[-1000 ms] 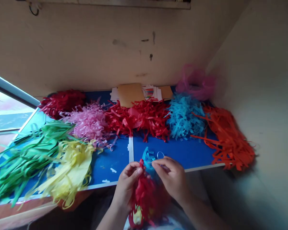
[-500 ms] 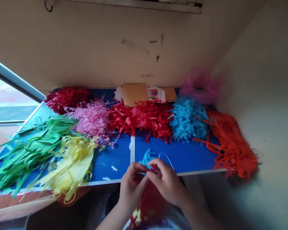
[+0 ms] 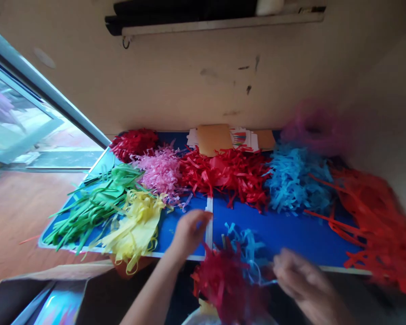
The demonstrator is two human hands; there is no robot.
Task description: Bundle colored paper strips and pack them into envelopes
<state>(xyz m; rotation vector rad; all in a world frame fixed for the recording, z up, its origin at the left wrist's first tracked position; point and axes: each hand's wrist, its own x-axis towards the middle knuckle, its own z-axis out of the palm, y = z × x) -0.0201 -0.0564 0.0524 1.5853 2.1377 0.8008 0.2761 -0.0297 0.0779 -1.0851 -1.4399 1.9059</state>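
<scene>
My left hand [image 3: 189, 231] reaches forward over the blue table [image 3: 284, 232], fingers stretched out and holding nothing, close to the white seam between the two boards. My right hand [image 3: 302, 282] is low at the table's front edge and smeared by motion; a thin pale thread [image 3: 264, 280] runs from it towards a dark red paper tassel bundle [image 3: 226, 284]. A light blue tassel [image 3: 246, 241] lies just behind the red one, on the table edge.
Piles of shredded paper ring the table: green [image 3: 94, 205], yellow [image 3: 138, 223], pink [image 3: 160, 171], dark red [image 3: 133, 142], bright red [image 3: 232, 174], light blue [image 3: 296, 178], orange-red [image 3: 379, 216], magenta [image 3: 313, 126]. Cardboard and printed cards [image 3: 223, 137] lie against the wall. An open box [image 3: 54, 293] sits lower left.
My hands have come apart: the left left the tassel and moved forward over the table, the right pulled back to the right. The view has swung left and up.
</scene>
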